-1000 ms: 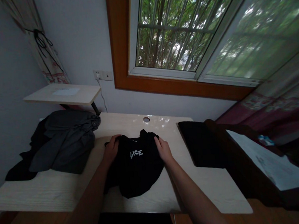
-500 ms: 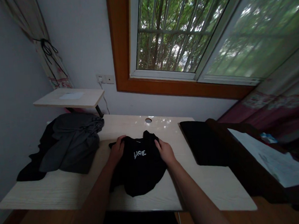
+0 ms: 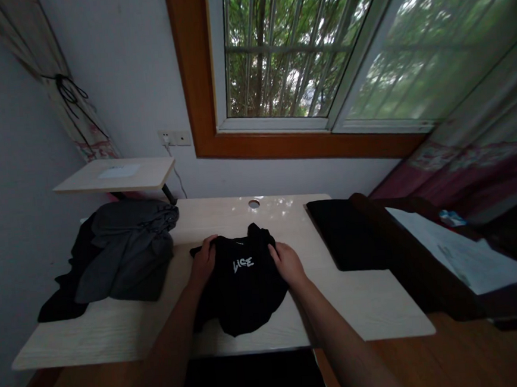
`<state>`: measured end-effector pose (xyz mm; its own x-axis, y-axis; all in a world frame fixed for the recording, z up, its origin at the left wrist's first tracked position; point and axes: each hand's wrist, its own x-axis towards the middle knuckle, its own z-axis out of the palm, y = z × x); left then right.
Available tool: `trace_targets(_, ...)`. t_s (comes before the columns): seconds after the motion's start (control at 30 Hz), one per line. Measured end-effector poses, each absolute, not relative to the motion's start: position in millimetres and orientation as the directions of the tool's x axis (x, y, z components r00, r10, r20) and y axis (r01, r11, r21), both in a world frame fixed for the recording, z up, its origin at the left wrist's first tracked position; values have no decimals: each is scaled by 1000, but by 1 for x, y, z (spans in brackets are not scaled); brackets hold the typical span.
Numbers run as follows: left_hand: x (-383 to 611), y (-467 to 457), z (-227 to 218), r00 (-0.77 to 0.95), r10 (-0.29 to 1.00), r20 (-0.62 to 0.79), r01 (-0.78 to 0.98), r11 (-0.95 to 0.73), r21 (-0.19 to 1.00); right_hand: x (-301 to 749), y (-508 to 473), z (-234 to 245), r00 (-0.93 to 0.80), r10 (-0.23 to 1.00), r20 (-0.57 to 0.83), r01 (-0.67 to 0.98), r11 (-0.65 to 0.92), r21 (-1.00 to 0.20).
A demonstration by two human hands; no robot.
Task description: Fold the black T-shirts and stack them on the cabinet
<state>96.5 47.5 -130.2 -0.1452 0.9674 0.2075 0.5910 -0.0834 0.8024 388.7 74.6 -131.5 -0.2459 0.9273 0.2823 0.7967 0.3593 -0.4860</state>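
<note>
A black T-shirt (image 3: 248, 295) with white lettering lies bunched on the pale wooden table (image 3: 385, 320), its neckline toward the far side. My left hand (image 3: 206, 258) grips the shirt at its upper left shoulder, fingers curled over the cloth. At the upper right shoulder, my right hand (image 3: 287, 263) pinches the fabric, with the thumb on top. A sleeve end pokes out beyond the left hand, and a fold of cloth stands up near the right one. The fingertips of both hands are partly hidden by the cloth.
Dark grey and black clothes (image 3: 124, 252) lie heaped on the table's left side. A folded black item (image 3: 349, 234) rests at the right. A small raised shelf (image 3: 149, 171) stands at the back left. Beyond the right edge is a dark surface with a white sheet (image 3: 460, 255).
The camera view has turned slightly, shifting the room and the table's right side. Both hands keep their hold on the shirt, which lies almost as before.
</note>
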Motion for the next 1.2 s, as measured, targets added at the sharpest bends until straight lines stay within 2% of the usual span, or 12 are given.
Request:
trace_targets(0.3,90,34,-132,-96,980,172,595,-82,799,394,43,-134,-243,930,276,842,343,-417)
trace_targets(1.2,90,31,-133,-61,984,165,607,-94,789,396,42,-130,-220,942,253,808,321,-494)
